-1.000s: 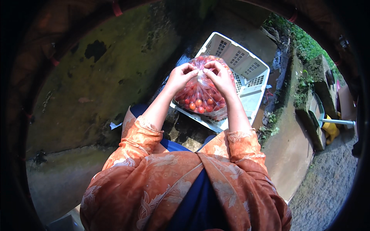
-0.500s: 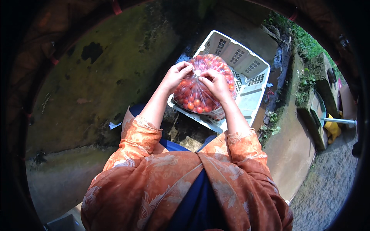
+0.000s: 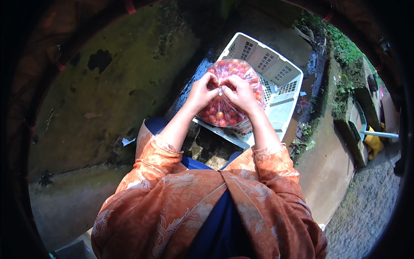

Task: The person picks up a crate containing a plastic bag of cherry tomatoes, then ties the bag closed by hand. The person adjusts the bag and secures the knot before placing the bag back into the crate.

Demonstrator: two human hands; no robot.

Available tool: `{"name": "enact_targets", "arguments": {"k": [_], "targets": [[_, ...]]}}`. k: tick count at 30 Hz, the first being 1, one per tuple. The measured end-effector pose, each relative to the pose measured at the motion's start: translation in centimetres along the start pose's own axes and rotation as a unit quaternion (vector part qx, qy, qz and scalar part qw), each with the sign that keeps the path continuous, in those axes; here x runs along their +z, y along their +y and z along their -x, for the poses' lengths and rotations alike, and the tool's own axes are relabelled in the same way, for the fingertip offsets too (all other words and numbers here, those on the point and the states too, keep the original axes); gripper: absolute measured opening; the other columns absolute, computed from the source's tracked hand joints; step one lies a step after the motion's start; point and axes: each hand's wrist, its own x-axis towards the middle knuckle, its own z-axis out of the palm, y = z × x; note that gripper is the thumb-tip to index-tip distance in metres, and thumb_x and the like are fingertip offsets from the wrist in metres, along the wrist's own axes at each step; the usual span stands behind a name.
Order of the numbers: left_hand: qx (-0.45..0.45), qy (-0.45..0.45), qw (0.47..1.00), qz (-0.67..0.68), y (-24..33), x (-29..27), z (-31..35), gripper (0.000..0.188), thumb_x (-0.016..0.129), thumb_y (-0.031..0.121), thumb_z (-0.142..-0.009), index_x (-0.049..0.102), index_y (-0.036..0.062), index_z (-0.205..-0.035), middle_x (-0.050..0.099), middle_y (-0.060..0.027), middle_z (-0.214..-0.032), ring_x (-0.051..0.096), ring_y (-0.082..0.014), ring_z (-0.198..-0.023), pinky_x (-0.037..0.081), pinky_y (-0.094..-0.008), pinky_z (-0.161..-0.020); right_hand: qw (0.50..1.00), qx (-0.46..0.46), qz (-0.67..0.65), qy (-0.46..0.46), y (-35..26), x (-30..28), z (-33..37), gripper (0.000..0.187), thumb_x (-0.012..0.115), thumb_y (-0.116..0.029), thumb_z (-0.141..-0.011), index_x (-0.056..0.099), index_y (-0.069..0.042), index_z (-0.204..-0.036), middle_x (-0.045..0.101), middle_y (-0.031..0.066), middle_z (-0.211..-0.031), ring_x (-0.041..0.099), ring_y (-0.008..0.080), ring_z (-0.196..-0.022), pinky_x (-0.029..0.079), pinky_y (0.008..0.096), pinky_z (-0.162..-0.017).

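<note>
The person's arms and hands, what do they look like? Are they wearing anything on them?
The left sleeve and right sleeve are orange, a bit shiny, with pale leafy and flowery patterns. They end partway down, so the forearms are bare. The left hand and right hand have no gloves.

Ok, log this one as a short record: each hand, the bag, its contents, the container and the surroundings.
Left hand: fingers of the left hand pinch the bag's gathered top
Right hand: the right hand pinches the same gathered top, beside the left
Bag: clear plastic bag, bulging
Contents: many small round red fruits
Container: white slatted crate; the bag appears to sit inside its left part
Surroundings: pale scrap on the ground to the left; green plants at upper right
</note>
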Motion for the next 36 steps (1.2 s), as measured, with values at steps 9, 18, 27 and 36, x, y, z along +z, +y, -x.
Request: {"name": "enact_targets", "arguments": {"k": [9, 18, 27, 36], "targets": [[0.036, 0.034, 0.990, -0.134, 1.1, 0.4, 0.0, 0.025, 0.067, 0.005, -0.070, 0.048, 0.0000, -0.086, 0.060, -0.0091, -0.072, 0.060, -0.0125, -0.067, 0.049, -0.0262, -0.063, 0.994, 0.003, 0.091, -0.055, 0.1, -0.1, -0.1, 0.015, 0.062, -0.015, -0.074, 0.060, -0.003, -0.084, 0.063, 0.0163, -0.078, 0.063, 0.0325, -0.075, 0.050, 0.0393, -0.067], [-0.027, -0.002, 0.990, -0.140, 1.2, -0.5, -0.8, 0.021, 0.065, 0.003, -0.068, 0.049, 0.0006, -0.082, 0.059, -0.0087, -0.070, 0.060, -0.0123, -0.066, 0.049, -0.0263, -0.063, 0.988, -0.064, 0.131, -0.054, 0.5, 1.0, -0.3, 0.015, 0.063, -0.010, -0.071, 0.061, -0.003, -0.085, 0.062, 0.0150, -0.078, 0.063, 0.0310, -0.073, 0.050, 0.0375, -0.065], [-0.012, -0.059, 0.986, -0.156, 0.2, -0.5, -1.9, 0.021, 0.064, 0.000, -0.067, 0.050, 0.0023, -0.082, 0.059, -0.0059, -0.072, 0.059, -0.0109, -0.069, 0.048, -0.0261, -0.064, 0.993, -0.083, 0.085, -0.024, 1.1, 1.0, -0.5, 0.014, 0.064, -0.014, -0.070, 0.057, -0.004, -0.076, 0.060, 0.0129, -0.071, 0.061, 0.0298, -0.067, 0.049, 0.0373, -0.062], [-0.168, -0.079, 0.961, 0.203, -2.7, -1.0, -2.7, 0.027, 0.062, -0.006, -0.070, 0.043, 0.0071, -0.083, 0.055, -0.0020, -0.077, 0.056, -0.0090, -0.072, 0.046, -0.0233, -0.064, 0.999, -0.005, -0.032, -0.030, 2.0, 0.9, -0.2, 0.014, 0.065, -0.013, -0.072, 0.061, -0.004, -0.083, 0.062, 0.0110, -0.074, 0.063, 0.0231, -0.068, 0.050, 0.0329, -0.064]]}}
